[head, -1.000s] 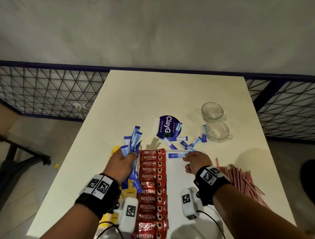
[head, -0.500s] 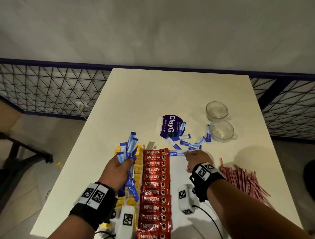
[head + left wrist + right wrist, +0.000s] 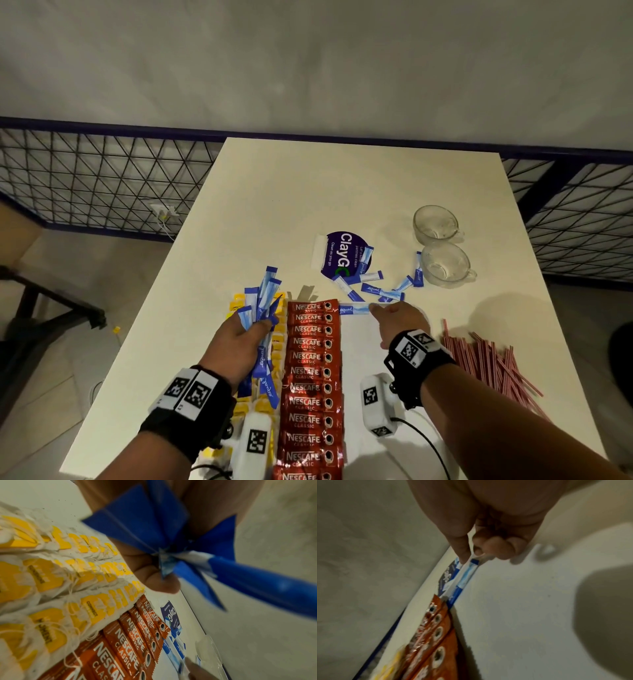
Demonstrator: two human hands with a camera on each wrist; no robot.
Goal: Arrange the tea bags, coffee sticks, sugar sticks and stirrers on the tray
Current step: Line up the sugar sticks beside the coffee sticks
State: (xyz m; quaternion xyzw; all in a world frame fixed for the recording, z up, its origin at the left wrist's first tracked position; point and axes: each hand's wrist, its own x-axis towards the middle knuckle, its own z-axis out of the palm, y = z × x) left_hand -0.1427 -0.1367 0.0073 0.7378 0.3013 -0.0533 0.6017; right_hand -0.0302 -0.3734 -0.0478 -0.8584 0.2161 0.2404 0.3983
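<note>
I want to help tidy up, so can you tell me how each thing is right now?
Left hand: grips a bunch of blue sugar sticks.
Right hand: pinches one sugar stick lying beside the coffee row.
Coffee sticks: lined up in a neat row.
Tea bags: laid in overlapping rows.
Loose sugar sticks: scattered.
Stirrers: in a loose pile.
Two glass cups: upright, empty.

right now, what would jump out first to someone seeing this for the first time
The long red column of Nescafe coffee sticks down the middle of the white table, with yellow tea bags along its left. Then the left hand gripping a fan of blue sugar sticks, and the right hand pinching a single sugar stick.
</note>
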